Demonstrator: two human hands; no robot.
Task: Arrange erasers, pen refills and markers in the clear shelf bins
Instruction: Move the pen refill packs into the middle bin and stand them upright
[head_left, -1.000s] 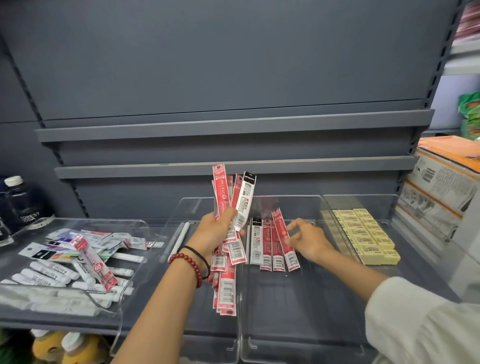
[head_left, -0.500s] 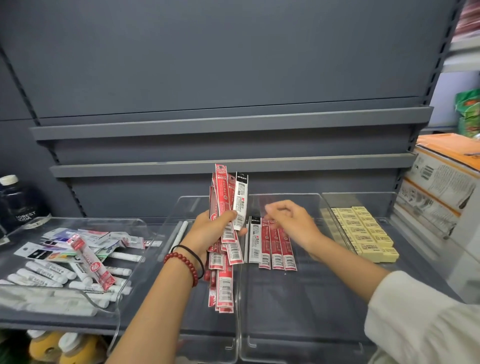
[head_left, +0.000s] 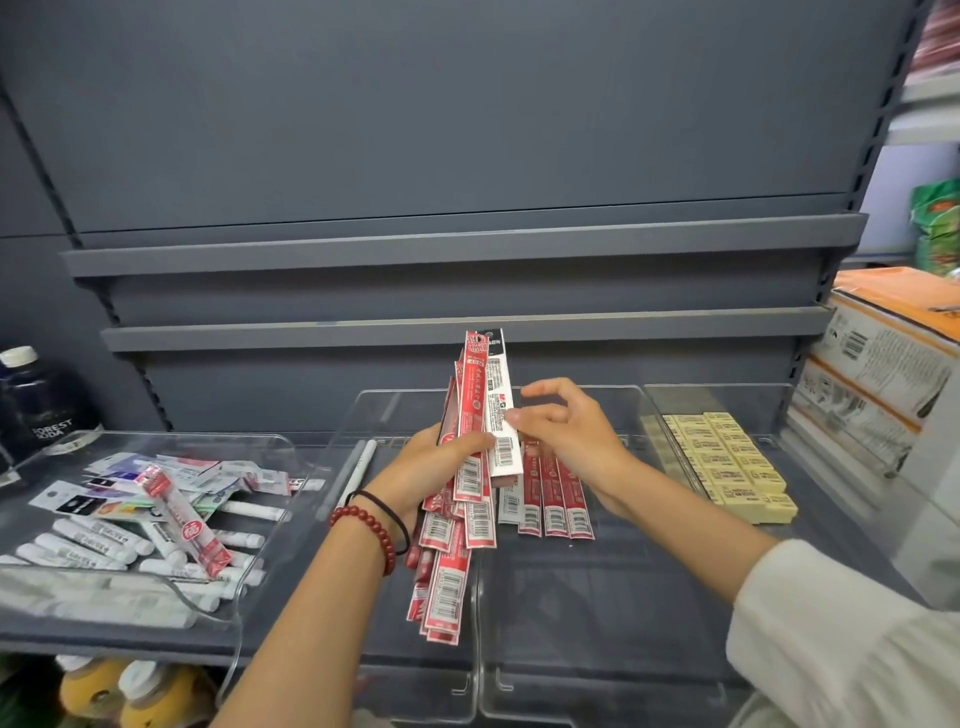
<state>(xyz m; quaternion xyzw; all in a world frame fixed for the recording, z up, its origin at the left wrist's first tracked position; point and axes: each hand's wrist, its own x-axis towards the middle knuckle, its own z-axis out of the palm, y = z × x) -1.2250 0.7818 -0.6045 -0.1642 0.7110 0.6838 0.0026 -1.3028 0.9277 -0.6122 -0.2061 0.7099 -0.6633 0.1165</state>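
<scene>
red refill bundle (head_left: 470, 395) held, four packs (head_left: 553, 493) flat

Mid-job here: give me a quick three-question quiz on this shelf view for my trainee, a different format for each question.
1. True or false: the yellow erasers lie in the rightmost clear bin.
2. Multiple choice: the left hand grips A) the yellow erasers, B) a bundle of red pen refill packs, C) nothing.
3. Fill in: the right hand pinches a black-topped refill pack whose body is ____.

Key: 1 true; 2 B; 3 white.
</scene>
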